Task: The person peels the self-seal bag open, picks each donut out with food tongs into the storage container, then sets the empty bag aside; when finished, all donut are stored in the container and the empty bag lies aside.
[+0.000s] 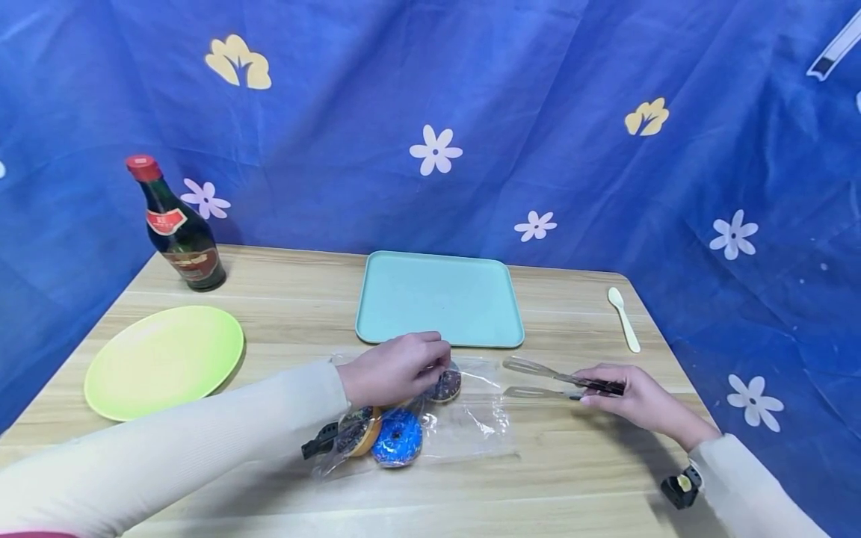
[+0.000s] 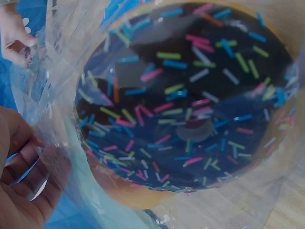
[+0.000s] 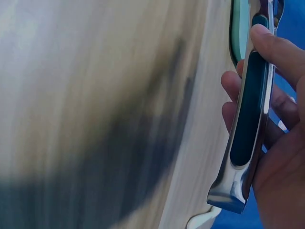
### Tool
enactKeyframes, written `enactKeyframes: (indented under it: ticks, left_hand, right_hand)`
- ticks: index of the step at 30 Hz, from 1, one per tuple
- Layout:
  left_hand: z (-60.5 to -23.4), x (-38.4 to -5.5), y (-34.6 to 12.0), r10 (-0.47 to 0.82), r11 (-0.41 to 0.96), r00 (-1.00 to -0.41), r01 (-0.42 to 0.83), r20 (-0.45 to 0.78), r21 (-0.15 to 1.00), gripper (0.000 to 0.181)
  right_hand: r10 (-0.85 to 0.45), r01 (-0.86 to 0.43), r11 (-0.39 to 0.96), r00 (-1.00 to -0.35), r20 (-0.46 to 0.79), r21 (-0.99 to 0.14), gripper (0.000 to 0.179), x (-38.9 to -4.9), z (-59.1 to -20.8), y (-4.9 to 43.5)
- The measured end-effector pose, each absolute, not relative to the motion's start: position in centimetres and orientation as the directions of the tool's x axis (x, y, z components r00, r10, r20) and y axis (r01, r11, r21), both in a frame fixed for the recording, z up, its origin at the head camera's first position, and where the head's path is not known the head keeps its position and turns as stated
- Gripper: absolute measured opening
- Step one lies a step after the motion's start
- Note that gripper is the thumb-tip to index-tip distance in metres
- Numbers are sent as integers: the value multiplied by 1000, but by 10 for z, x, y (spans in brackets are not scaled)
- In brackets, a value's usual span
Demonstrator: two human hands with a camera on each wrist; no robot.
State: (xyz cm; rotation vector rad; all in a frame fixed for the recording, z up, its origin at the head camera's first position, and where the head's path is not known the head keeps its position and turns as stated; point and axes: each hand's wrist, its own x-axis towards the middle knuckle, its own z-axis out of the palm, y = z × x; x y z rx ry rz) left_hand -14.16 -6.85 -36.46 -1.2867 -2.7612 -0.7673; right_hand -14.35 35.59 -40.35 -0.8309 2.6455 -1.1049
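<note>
My left hand (image 1: 397,368) pinches a clear plastic bag (image 1: 471,433) that lies on the table. Inside the bag are a blue-iced donut (image 1: 397,438), a dark-iced one on its side at the left, and a chocolate donut (image 1: 447,384) partly hidden behind the fingers. Close up in the left wrist view, a dark sprinkled donut (image 2: 190,109) shows through the film beside the curled fingers. Metal tongs (image 1: 548,373) with dark grip inlays are held in my right hand (image 1: 622,392). Their arms stand apart, tips pointing left near the bag's far right corner, with nothing between them.
A light blue tray (image 1: 440,299) lies just beyond the bag. At the left are a green plate (image 1: 168,359) and a dark bottle (image 1: 181,232) with a red cap. A pale spoon (image 1: 625,321) lies far right. Blue cloth (image 1: 323,149) hangs behind the table.
</note>
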Motion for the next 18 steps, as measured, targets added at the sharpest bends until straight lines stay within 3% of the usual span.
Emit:
enactKeyframes:
  ticks: [10, 18]
  left_hand:
    - [-367, -141, -68, 716, 551, -666, 724, 210, 415, 7]
    - [-366, -140, -65, 713, 559, -667, 727, 218, 398, 5]
  right_hand:
    - [-606, -458, 569, -795, 29, -683, 37, -132, -411, 332]
    - [-608, -549, 617, -787, 101, -563, 38, -129, -415, 308]
